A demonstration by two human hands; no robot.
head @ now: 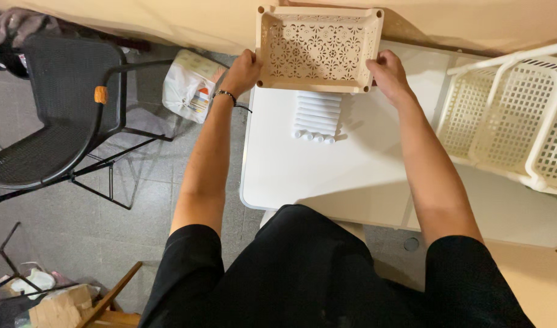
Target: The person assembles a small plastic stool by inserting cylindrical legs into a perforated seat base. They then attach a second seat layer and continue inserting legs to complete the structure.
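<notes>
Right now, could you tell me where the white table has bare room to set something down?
The white table is bare along its near edge, between the white tubes and the person's lap. A narrower bare strip lies between the tubes and the white rack. The far edge is crowded: left hand and right hand hold the beige tray there.

A black mesh chair (60, 115) stood on the grey tiled floor (139, 200), well left of the white desk (351, 176). Between chair and desk lay a white plastic bag (190, 85). On the desk's right part rested a white lattice rack (509, 115). In the lower left corner sat what looked like crumpled cardboard (57, 307) beside a wooden frame (117, 297).
</notes>
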